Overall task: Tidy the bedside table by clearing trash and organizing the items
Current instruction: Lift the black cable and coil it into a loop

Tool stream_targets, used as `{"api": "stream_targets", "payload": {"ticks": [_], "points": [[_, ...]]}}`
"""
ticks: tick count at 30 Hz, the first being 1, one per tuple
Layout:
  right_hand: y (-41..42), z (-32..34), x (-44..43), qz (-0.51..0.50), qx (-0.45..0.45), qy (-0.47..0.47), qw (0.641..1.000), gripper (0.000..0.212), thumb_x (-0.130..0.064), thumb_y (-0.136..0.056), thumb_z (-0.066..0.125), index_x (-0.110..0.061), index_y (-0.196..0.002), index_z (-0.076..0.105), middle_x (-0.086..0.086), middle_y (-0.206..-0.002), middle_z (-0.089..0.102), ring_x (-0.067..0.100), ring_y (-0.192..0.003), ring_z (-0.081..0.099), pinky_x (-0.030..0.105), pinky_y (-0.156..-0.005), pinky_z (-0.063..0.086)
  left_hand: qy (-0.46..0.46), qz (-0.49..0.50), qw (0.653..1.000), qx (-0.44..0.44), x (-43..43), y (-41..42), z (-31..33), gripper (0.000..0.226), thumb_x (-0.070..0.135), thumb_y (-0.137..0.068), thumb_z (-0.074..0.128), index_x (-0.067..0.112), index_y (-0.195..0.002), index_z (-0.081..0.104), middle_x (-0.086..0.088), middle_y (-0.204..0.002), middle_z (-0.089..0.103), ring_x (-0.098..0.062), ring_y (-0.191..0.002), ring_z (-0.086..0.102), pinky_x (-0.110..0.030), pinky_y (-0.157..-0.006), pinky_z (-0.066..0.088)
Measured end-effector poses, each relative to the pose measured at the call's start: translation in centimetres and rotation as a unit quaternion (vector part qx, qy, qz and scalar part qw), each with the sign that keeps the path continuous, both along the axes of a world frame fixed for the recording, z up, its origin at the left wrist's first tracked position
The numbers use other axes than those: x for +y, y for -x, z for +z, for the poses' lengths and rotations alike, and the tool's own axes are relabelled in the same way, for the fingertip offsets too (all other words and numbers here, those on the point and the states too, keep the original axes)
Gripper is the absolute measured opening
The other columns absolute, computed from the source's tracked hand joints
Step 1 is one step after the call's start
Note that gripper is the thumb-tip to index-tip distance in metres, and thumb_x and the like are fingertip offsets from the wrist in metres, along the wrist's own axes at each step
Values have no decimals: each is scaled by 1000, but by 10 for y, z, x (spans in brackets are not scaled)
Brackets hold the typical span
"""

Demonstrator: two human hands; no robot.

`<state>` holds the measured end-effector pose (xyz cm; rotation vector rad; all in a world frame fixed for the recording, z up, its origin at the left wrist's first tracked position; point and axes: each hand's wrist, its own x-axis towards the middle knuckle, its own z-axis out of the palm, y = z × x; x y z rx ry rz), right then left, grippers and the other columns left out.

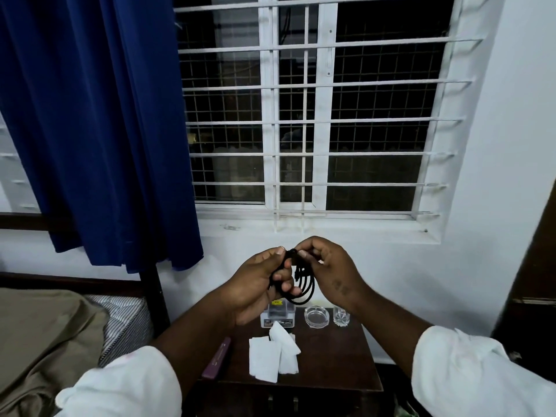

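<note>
Both hands are raised above the dark wooden tabletop [331,356], holding a coiled black cable [304,281] between them: the left hand [255,284] has its grip curled through the loops, while the right hand [331,266] pinches the top of the coil with its fingertips. Below on the tabletop lie white folded tissues [273,353], a round clear glass ashtray [316,316], a small clear glass [341,316], a small clear box [278,316] and a purple flat object [218,358] at the left edge.

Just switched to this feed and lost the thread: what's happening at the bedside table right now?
A person holds a coiled black cable in both hands, the left hand gripping the loops and the right hand pinching the top, raised above the bedside table. On the table lie white paper pieces, a small box, a glass ashtray, a small glass and a purple item at the left edge.
</note>
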<state>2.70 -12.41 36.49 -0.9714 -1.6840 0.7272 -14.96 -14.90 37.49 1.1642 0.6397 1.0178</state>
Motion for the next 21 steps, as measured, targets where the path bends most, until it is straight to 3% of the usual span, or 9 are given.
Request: {"api": "stream_targets", "payload": {"ticks": [3, 7, 10, 13, 17, 21], "points": [[4, -2, -6, 53, 101, 71, 991, 16, -15, -102, 52, -7, -100, 66, 10, -88, 73, 17, -79, 70, 34, -75, 60, -3, 18, 1000, 1, 1, 3, 0, 32, 31, -106, 45, 9, -84, 54, 0, -60, 32, -15, -55, 40, -34, -68, 58], [4, -3, -11, 91, 114, 107, 983, 16, -29, -95, 64, -17, -106, 67, 9, -88, 76, 21, -82, 73, 34, -78, 60, -20, 39, 999, 13, 3, 6, 0, 32, 29, -108, 41, 9, -84, 52, 0, -60, 32, -14, -54, 40, -33, -67, 58], [3, -4, -9, 107, 107, 117, 981, 32, -10, -84, 76, -17, -112, 63, 11, -86, 76, 22, -79, 71, 34, -78, 59, -25, 45, 998, 23, 3, 5, 0, 33, 29, -108, 39, 9, -85, 52, 0, -60, 32, -14, -54, 41, -33, -68, 59], [1, -4, -7, 94, 73, 115, 986, 40, 5, -79, 72, -17, -111, 62, 10, -84, 75, 22, -77, 69, 37, -80, 57, -33, 47, 997, 43, 4, 3, -2, 32, 29, -108, 40, 9, -85, 51, 1, -59, 34, -13, -53, 41, -34, -69, 58], [3, -3, -6, 82, 55, 119, 988, 40, 7, -77, 70, -18, -107, 60, 19, -88, 75, 23, -76, 69, 38, -78, 56, -38, 49, 997, 54, 8, 1, -6, 33, 29, -108, 41, 10, -83, 52, 3, -57, 35, -12, -51, 43, -33, -70, 61], [3, -2, -2, 81, 46, 138, 986, 42, 8, -72, 71, -15, -106, 60, 16, -85, 77, 22, -74, 70, 40, -80, 56, -30, 65, 996, 52, 15, 4, -12, 33, 31, -107, 43, 11, -83, 53, 3, -57, 37, -11, -50, 46, -36, -70, 61]]}}
